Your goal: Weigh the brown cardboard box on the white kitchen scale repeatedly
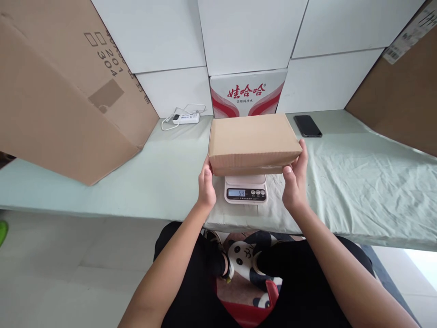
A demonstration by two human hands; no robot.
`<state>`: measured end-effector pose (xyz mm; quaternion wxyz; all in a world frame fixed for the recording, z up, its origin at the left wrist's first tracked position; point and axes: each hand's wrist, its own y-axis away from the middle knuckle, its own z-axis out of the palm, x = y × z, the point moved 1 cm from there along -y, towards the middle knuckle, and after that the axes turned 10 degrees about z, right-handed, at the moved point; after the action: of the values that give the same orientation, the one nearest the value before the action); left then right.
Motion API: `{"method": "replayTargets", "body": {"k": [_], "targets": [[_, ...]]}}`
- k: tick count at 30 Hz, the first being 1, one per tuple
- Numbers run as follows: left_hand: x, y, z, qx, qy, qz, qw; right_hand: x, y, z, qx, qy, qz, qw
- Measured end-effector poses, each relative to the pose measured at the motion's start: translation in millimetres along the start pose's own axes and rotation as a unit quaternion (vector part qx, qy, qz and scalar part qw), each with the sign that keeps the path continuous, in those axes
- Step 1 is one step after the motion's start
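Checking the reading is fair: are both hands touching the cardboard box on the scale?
Touching. The head view shows left hand and right hand against the cardboard box ends.

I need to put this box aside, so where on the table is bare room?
Bare cloth lies right of the right hand, in front of the phone. More lies between the left hand and the big carton. The scale under the box crowds the middle.

The closed box (254, 142) is plain matt brown cardboard, smooth-faced with a ribbed edge. Under it the scale (246, 190) looks like smooth, slightly glossy pale plastic. A creased, matt pale green cloth (358, 182) covers the bench. The phone (307, 125) is glossy black. The wall panels (327, 84) are smooth white.
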<state>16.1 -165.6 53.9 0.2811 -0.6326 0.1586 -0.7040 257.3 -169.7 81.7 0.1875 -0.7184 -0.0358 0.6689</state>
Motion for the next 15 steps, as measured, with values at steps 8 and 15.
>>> {"method": "replayTargets", "body": {"k": [8, 15], "targets": [[-34.4, -99.6, 23.9, 0.037, 0.059, -0.041, 0.997, 9.4, -110.0, 15.4, 0.010, 0.000, -0.098, 0.995], [-110.2, -119.5, 17.6, 0.080, 0.049, -0.127, 0.987, 78.3, -139.2, 42.6, 0.013, -0.015, -0.056, 0.998]]}}
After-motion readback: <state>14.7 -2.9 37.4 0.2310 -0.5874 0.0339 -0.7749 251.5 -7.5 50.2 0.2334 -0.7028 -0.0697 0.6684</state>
